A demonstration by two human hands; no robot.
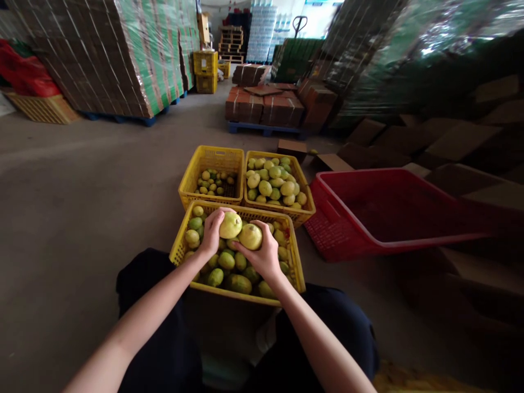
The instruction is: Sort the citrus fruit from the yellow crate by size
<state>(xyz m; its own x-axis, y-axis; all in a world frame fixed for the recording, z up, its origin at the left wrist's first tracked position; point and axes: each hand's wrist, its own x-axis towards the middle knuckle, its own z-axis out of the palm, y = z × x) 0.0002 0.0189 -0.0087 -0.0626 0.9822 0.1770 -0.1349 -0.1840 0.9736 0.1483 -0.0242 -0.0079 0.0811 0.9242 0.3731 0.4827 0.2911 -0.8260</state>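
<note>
My left hand point(212, 233) is closed round a pale yellow-green lemon point(230, 225). In my right hand point(267, 252) is a second lemon point(250, 237), gripped between thumb and fingers. The two lemons sit side by side, nearly touching, above a yellow plastic crate point(237, 296) between my knees. Green and yellow lemons point(226, 260) fill much of that crate. Just behind it, a yellow crate on the right point(310, 206) is heaped with lemons, and another on the left point(213, 154) has smaller, greener ones at its bottom.
To the right stands a large red plastic basket point(333, 236), with flattened cardboard point(446, 139) strewn behind it. Bundled cardboard point(264, 106) lies on a blue pallet ahead. Tall wrapped stacks point(159, 54) rise on both sides. Grey concrete floor point(90, 207) extends to the left.
</note>
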